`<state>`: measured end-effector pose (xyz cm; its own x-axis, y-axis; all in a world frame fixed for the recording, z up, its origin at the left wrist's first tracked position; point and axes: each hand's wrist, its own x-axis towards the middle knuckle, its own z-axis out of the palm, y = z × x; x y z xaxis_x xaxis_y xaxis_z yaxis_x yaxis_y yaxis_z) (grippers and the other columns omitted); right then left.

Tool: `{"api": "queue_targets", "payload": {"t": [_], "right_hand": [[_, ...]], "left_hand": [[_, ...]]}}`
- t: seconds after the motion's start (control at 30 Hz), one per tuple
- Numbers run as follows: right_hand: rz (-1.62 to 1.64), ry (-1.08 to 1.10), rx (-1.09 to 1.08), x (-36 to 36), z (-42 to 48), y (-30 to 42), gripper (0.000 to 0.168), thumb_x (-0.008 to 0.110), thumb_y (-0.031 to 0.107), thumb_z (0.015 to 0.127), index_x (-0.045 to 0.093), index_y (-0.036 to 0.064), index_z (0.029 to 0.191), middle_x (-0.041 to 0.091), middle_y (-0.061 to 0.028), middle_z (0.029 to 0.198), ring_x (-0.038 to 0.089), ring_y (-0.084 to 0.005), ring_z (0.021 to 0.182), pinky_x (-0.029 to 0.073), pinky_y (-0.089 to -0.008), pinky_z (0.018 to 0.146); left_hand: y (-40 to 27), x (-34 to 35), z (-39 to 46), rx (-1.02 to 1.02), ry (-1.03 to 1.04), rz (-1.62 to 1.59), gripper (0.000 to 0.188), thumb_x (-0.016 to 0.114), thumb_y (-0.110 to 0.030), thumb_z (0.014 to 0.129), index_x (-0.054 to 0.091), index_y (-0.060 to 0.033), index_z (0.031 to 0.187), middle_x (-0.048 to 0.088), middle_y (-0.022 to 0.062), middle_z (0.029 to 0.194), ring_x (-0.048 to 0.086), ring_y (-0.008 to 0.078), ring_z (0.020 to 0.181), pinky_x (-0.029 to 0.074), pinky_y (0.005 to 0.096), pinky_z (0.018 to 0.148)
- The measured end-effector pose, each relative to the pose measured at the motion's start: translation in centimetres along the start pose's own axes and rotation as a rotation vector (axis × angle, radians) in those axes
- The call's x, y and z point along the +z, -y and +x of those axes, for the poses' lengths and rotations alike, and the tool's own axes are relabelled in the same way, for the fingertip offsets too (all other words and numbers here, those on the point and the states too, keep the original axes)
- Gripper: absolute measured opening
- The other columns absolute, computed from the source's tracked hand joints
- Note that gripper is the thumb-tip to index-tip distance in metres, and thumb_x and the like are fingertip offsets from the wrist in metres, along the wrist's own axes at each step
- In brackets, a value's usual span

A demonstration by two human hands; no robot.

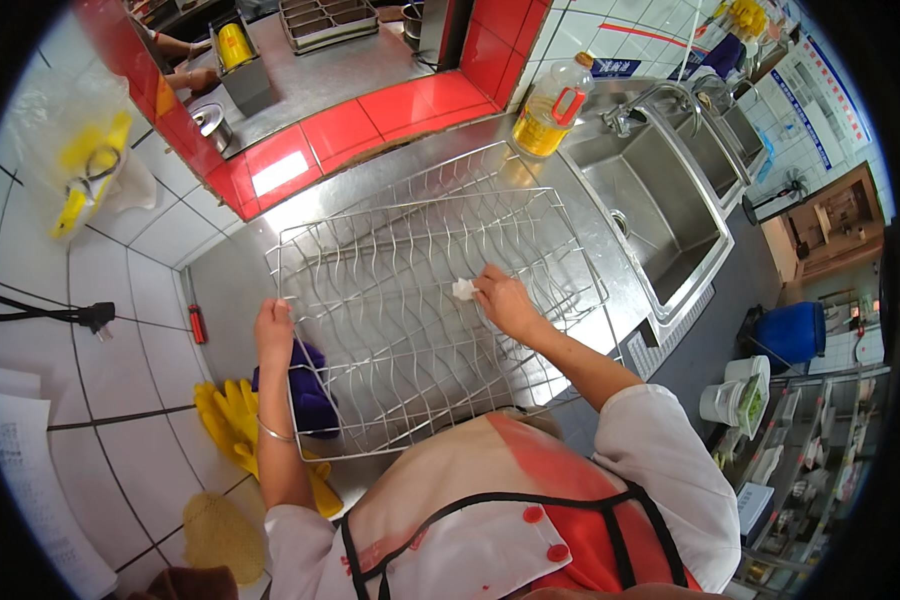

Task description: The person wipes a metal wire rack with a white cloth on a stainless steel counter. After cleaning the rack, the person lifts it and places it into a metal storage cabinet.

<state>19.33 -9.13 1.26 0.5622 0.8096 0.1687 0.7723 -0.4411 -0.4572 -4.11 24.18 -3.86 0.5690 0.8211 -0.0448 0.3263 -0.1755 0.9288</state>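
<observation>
A stainless steel wire rack (430, 300) with wavy wires lies before me, tilted over the steel counter. My left hand (274, 330) grips its left edge. A small crumpled white wad (463, 289), perhaps tissue or cloth, is pinched in the fingers of my right hand (506, 304), which is at the wires right of the middle. Beneath it shows a second wire frame (505, 144), set at another angle. By my left forearm are a purple cloth (311, 390) and yellow rubber gloves (232, 416), both partly hidden.
An oil bottle (551, 109) stands behind the rack, beside a steel sink (652, 195) with a faucet (656, 101). Red tiles (367, 120) edge a pass-through, where another person's hands (199, 75) show. A red-handled tool (197, 324) lies against the left wall.
</observation>
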Motion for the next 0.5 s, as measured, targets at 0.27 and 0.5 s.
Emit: {"api": "queue_targets", "payload": {"t": [0.27, 0.5], "right_hand": [[0.115, 0.123, -0.075, -2.7, -4.7, 2.3, 0.011, 0.062, 0.004, 0.076, 0.061, 0.003, 0.086, 0.057, -0.0108, 0.090, 0.059, -0.0315, 0.080, 0.049, -0.0397, 0.066], [0.174, -0.157, 0.033, -4.4, -1.6, 0.6, 0.011, 0.063, 0.001, 0.073, 0.063, 0.003, 0.084, 0.059, -0.0099, 0.088, 0.059, -0.0310, 0.081, 0.049, -0.0393, 0.068]], "left_hand": [[-0.1, -0.1, 0.2, -0.129, 0.021, 0.045, 0.029, 0.048, -0.025, 0.093, 0.055, -0.0017, 0.079, 0.050, 0.0031, 0.059, 0.046, 0.0122, 0.053, 0.039, 0.0290, 0.052], [-0.4, -0.5, 0.1, -0.103, 0.054, 0.045, 0.028, 0.047, -0.025, 0.093, 0.053, -0.0014, 0.080, 0.048, 0.0026, 0.060, 0.045, 0.0121, 0.052, 0.039, 0.0291, 0.051]]}}
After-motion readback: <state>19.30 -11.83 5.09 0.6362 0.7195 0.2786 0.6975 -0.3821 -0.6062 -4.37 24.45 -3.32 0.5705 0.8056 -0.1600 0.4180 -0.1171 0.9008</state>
